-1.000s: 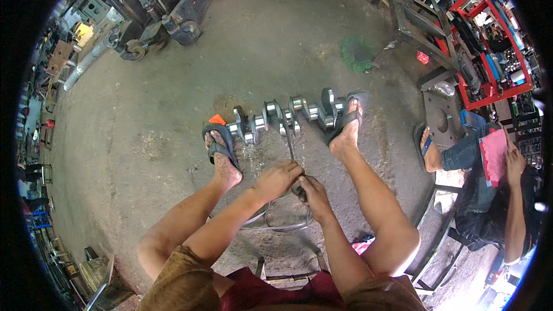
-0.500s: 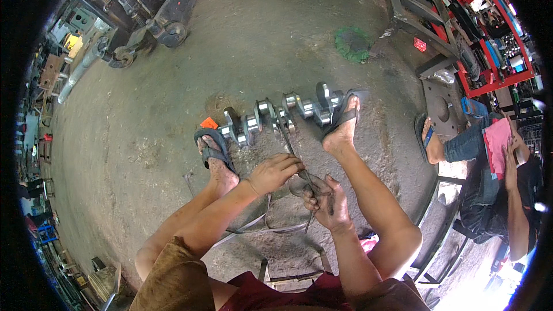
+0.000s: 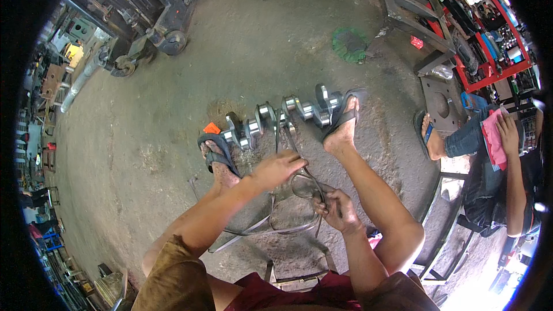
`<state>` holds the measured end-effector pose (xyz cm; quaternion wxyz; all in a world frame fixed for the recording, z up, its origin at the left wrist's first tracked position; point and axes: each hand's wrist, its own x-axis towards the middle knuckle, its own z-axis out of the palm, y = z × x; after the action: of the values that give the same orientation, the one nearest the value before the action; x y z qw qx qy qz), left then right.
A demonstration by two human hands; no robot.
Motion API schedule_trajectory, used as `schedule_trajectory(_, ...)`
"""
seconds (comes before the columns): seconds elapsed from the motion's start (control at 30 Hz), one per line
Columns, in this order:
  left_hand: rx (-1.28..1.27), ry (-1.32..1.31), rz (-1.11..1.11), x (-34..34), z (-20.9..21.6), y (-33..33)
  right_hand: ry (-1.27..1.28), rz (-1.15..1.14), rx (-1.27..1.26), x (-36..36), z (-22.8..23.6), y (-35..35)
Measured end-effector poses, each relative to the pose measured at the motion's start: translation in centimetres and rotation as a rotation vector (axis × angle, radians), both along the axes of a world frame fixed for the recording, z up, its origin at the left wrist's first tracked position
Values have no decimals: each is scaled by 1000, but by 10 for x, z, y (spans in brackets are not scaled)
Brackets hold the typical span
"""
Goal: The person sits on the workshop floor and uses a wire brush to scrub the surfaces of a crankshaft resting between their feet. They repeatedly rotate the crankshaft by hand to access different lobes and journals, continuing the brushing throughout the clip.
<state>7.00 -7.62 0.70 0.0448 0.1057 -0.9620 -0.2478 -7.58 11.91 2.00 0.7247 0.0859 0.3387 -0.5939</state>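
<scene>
A shiny steel crankshaft (image 3: 262, 120) lies on the floor between my sandalled feet. From its middle, a long thin grey strip (image 3: 294, 143) runs toward me; it seems to pass round a journal there. My left hand (image 3: 279, 170) is closed on this strip, palm down, just in front of the crankshaft. Lower and to the right, my right hand (image 3: 340, 210) has its fingers curled round the strip, with a loop standing between both hands. More of the strip trails in loose loops on the floor beneath my hands.
An orange piece (image 3: 212, 128) lies by my left foot (image 3: 218, 152). A seated person (image 3: 501, 144) with a pink cloth (image 3: 493, 135) is at the right. Beyond stand a metal frame (image 3: 406, 14) and red rack (image 3: 489, 78); wheeled equipment (image 3: 170, 41) is far left. A green round patch (image 3: 349, 45) marks the floor.
My right hand has moved slightly down and right, its fingers curling more. The loop between my hands has opened wider, and my left hand has shifted slightly to the right.
</scene>
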Motion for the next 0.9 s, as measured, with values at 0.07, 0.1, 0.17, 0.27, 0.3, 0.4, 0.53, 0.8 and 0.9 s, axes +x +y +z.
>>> schedule_trajectory(0.07, 183, -98, 142, 7, -14, 8, 96, 62, 67, 4, -6, 2)
schedule_trajectory(0.1, 283, -61, 175, 11, -25, 13, 101, 45, 88, 6, -10, 2)
schedule_trajectory(0.17, 185, 39, 644, 21, -51, 19, 102, 31, 134, 9, -21, 2)
schedule_trajectory(0.27, 299, 56, 933, 34, -96, 28, 96, 32, 305, 11, -38, 3)
schedule_trajectory(0.3, 418, -43, 1003, 37, -110, 31, 101, 54, 298, 11, -43, 4)
schedule_trajectory(0.4, 510, -46, 951, 26, -153, 36, 175, 38, 308, 9, -54, 8)
schedule_trajectory(0.53, 446, -132, 1004, 1, -192, 31, 367, 55, 372, 6, -64, 15)
schedule_trajectory(0.8, 701, 6, 929, -1, -188, 46, 598, 190, 397, 13, -85, 23)
schedule_trajectory(0.9, 745, 156, 984, -13, -193, 51, 641, 195, 436, 15, -90, 28)
